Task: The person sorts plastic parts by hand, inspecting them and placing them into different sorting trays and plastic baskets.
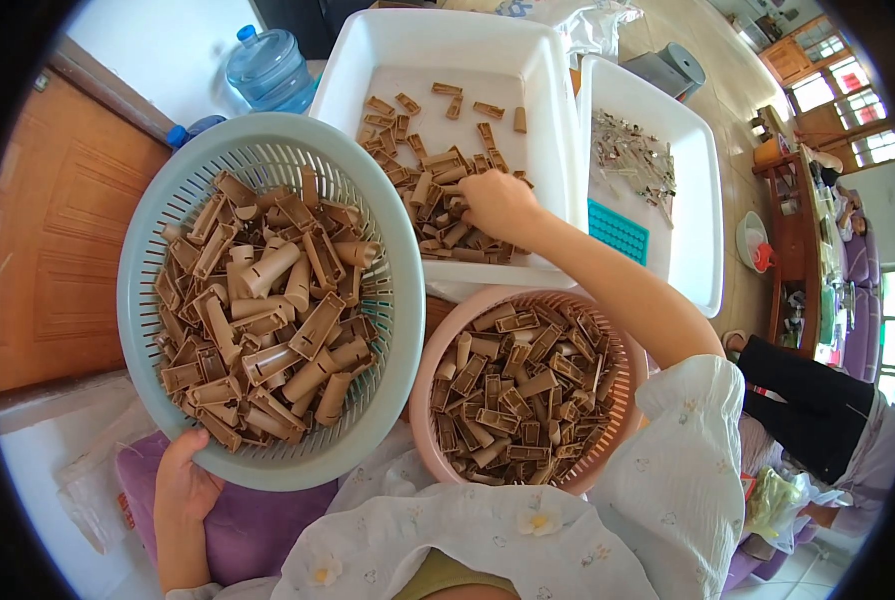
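Beige plastic under the right hand (503, 203), among small trough-shaped pieces (423, 190) in a large white tray (458, 45). Touches the heap with fingers bent down and close together; cannot tell whether clamped on a piece, with the tips partly lost in the pile. Densest toward the near end of that tray, thinning to a few scattered ones at the far end.

Holds a grey-green basket (406, 280) with the left hand (188, 480), gripping the lower-left rim with the thumb over the edge and the other fingers hidden beneath. Full of the same kind of pieces, jumbled at all angles, with wall slots visible around the heap.

Close to the body, between the grey-green basket and the right arm, a pink basket (420, 400), also loaded with pieces. Right of the large white tray, a narrower white tray (693, 200) with a spread of thin, partly shiny parts (636, 160) and a teal gridded panel (618, 235) nearer the body. Beyond the grey-green basket, a blue water bottle (268, 75); to its left, a wooden door (68, 240). At far right, another person in dark trousers (808, 415)
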{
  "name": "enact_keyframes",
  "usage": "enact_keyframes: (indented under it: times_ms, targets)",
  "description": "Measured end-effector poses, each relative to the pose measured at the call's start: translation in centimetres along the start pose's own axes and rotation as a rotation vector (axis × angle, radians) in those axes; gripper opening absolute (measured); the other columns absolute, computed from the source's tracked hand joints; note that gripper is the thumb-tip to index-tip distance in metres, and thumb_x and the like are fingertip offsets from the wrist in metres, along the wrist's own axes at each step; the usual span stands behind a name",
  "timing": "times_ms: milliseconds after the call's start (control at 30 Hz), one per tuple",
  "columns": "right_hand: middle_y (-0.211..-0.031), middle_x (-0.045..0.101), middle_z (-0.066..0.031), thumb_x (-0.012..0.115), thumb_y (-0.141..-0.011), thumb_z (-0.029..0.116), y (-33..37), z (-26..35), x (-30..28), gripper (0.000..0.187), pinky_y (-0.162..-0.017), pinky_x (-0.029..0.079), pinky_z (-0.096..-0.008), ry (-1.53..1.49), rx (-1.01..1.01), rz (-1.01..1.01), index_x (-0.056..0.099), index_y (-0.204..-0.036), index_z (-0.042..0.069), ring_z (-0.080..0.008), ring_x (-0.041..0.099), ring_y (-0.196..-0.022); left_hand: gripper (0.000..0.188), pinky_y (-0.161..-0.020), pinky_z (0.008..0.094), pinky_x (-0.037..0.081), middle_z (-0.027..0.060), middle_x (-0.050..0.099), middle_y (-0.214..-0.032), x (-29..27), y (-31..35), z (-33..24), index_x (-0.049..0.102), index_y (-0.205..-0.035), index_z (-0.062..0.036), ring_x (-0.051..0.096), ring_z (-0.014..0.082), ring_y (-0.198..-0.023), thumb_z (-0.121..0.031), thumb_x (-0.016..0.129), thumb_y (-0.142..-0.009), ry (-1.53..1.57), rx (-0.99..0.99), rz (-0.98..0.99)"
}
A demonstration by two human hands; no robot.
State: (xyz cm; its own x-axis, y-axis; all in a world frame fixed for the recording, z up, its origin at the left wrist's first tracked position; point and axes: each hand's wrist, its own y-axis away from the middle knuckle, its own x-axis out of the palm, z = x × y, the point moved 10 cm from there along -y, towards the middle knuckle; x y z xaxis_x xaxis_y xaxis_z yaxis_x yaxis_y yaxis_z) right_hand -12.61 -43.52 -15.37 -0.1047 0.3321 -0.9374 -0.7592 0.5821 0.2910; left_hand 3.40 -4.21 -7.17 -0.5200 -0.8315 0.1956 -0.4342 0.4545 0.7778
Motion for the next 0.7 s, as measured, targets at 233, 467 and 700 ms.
enact_keyframes:
  times_ms: [233, 467, 700]
  targets:
    - [-0.087, 0.060, -0.0142, 0.064, -0.067, 0.017, -0.7, -0.8, -2.8, 0.031, -0.074, 0.047, -0.0385, -0.172, -0.165, -0.011, 0.059, -0.096, 0.006, -0.0313, 0.057, -0.085, 0.042, -0.082, 0.0375, 0.047, 0.0117, 0.056, -0.105, -0.7, -0.2, 0.3, 0.046, -0.113, -0.0004, 0.056, 0.0248, -0.094, -0.013, 0.055, -0.073, -0.017, -0.021, 0.001]
    - [-0.089, 0.060, -0.0129, 0.064, -0.069, 0.018, -1.0, 1.1, -0.3, 0.029, -0.072, 0.047, -0.0389, -0.080, -0.292, 0.001, 0.057, -0.096, 0.008, -0.0311, 0.057, -0.085, 0.041, -0.082, 0.0377, 0.047, 0.0113, 0.057, -0.103, -0.3, -0.3, 0.2, 0.047, -0.112, -0.0005, 0.056, 0.0249, -0.093, -0.013, 0.054, -0.074, -0.011, -0.007, 0.020]
    - [-0.080, 0.061, -0.0121, 0.066, -0.069, 0.020, -0.5, -1.6, -4.1, 0.029, -0.070, 0.047, -0.0344, -0.304, -0.140, 0.015, 0.056, -0.092, 0.006, -0.0269, 0.059, -0.077, 0.041, -0.082, 0.0391, 0.047, 0.0122, 0.057, -0.104, 0.0, -0.1, 0.0, 0.046, -0.111, 0.0008, 0.056, 0.0254, -0.094, -0.011, 0.055, -0.073, 0.013, 0.006, -0.001]
